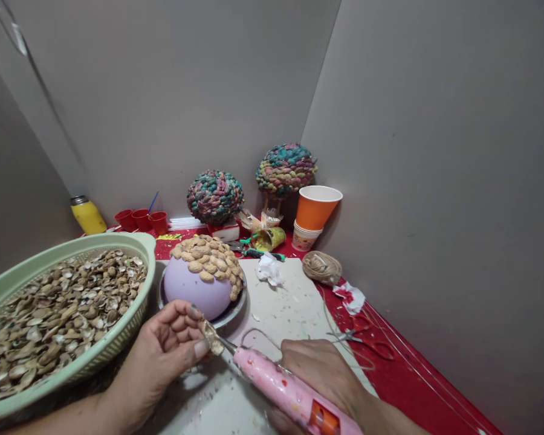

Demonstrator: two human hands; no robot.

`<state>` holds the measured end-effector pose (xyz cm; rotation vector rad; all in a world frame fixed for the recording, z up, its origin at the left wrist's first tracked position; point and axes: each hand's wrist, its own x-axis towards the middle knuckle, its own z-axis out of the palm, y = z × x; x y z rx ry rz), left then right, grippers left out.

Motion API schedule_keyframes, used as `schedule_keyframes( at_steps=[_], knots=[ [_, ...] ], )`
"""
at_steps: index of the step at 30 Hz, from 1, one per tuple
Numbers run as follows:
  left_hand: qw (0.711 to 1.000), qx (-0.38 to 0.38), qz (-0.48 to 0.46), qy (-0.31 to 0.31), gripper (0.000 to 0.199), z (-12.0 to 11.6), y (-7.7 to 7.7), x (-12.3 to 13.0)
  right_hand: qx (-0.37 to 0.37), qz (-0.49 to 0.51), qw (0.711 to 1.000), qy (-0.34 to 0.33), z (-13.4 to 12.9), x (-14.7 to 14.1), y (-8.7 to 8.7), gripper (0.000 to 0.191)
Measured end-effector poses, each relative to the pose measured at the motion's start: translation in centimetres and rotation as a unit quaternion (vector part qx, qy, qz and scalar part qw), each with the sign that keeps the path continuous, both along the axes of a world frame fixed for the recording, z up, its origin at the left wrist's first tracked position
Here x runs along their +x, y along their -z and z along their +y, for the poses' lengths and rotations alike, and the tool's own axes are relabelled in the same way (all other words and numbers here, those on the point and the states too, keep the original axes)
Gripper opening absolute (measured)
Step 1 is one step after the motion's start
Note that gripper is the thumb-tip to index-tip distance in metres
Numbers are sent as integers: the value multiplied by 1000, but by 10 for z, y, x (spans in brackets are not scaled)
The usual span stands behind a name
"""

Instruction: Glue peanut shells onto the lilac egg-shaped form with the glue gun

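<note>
Between the thumb and fingers of my left hand (pixel 172 344) is a peanut shell half (pixel 213 338), its hollow side turned toward the right. My right hand (pixel 321 368) is wrapped round a pink hot glue gun (pixel 281 386), whose metal nozzle meets the shell. Just behind my left hand, a purple balloon (pixel 193 287) rests in a metal bowl (pixel 236 311). Peanut shells (pixel 211 257) cover the balloon's top and right side, while its front left is bare purple.
At left stands a green plastic basket (pixel 145 241) of loose peanut shells. Two colourful shell-covered balls (pixel 215 196) sit at the back, near an orange cup (pixel 320 205). Twine (pixel 321 267), crumpled tissue (pixel 270 270) and scissors (pixel 367 341) lie to the right. Grey walls enclose the table.
</note>
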<state>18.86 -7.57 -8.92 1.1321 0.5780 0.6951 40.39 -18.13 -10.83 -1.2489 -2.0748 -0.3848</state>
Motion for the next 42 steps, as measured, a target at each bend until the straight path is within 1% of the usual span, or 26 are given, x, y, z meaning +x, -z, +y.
schedule_keyframes(
  at_steps=[3,9,11,17,22,28,31,34,39,42],
  knots=[
    [1000,0,-5,-1,29,0,1,0,-1,-3,1000,-7,0,0,0,50],
    [1000,-2,-18,0,28,-1,0,0,18,-43,999,20,1,-2,-5,54],
    [1000,-2,-25,2,27,-1,1,0,12,-54,998,24,2,-3,-5,55],
    [1000,0,-26,-7,27,0,1,-1,1,-47,999,15,1,2,2,49],
    [1000,-4,-22,-19,29,-1,-2,0,-9,-71,997,5,0,5,6,44],
    [999,-4,-32,-34,30,-1,-1,-1,-31,-44,998,15,-2,5,9,41],
    [999,-6,-32,-35,30,-1,-1,-1,-17,-53,998,5,-1,5,8,43],
    [999,-11,-32,-38,30,-1,-2,0,-5,-66,998,10,1,5,5,45],
    [998,-15,-28,-47,30,-1,-3,0,11,-41,999,0,1,3,0,48],
    [999,-11,-25,-46,30,-1,-4,0,6,-45,999,-7,1,3,-2,47]
  ],
)
